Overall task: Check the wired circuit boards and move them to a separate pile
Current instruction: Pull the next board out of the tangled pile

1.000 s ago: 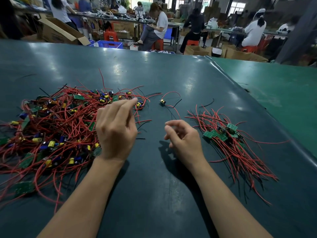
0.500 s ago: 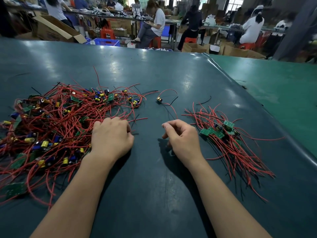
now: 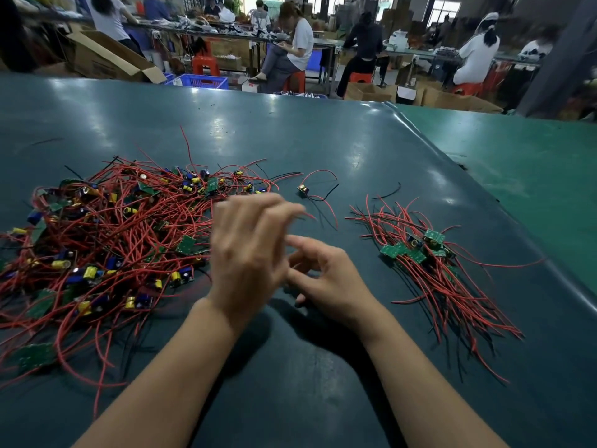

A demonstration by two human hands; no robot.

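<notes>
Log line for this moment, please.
left hand: raised, blurred, grip unclear | right hand: empty, loosely curled | big pile: left | sorted pile: right

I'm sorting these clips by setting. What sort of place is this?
Probably an electronics assembly workshop: wired boards heaped on a green table, cardboard boxes, workers seated on stools at benches behind.

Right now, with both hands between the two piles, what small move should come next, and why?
Probably reach the left hand back into the big tangled pile and pick out one board. Neither it nor the right hand visibly holds a board, though the left is blurred, and the small pile lies apart on the right.
</notes>
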